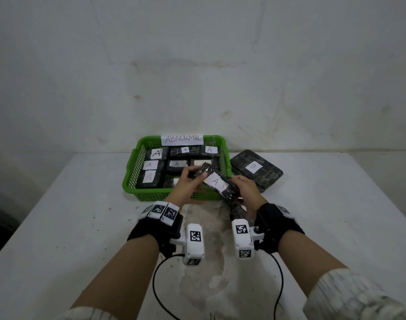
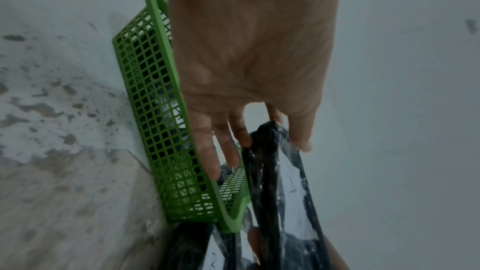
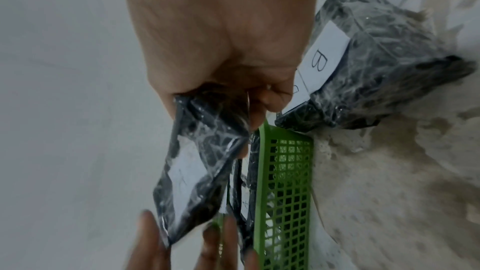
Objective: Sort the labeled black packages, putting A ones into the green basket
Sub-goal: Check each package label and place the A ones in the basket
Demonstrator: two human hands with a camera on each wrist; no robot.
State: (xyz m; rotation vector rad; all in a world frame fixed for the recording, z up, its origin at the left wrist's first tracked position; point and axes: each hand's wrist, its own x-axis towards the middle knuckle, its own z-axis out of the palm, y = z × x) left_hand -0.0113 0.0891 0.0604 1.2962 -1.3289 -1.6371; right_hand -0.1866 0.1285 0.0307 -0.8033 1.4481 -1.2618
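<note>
A black wrapped package with a white A label (image 1: pixel 217 183) hangs tilted over the front right corner of the green basket (image 1: pixel 151 196). My left hand (image 1: pixel 195 175) pinches its far end, thumb on top. My right hand (image 1: pixel 241 183) grips its near end with curled fingers. Several A packages (image 1: pixel 155 153) lie inside the basket. In the left wrist view my left hand (image 2: pixel 270 141) holds the package (image 2: pixel 283 182) beside the basket (image 2: pixel 155 110). The right wrist view shows my right hand (image 3: pixel 249 100) closed round the package (image 3: pixel 192 171) above the basket rim (image 3: pixel 285 182).
A stack of black B packages (image 1: pixel 264 172) (image 3: pixel 376 48) lies on the white table just right of the basket. Another dark wrapped item (image 1: pixel 237 209) lies under my right hand. A paper sign (image 1: pixel 181 139) hangs on the basket's back rim. A wall stands close behind.
</note>
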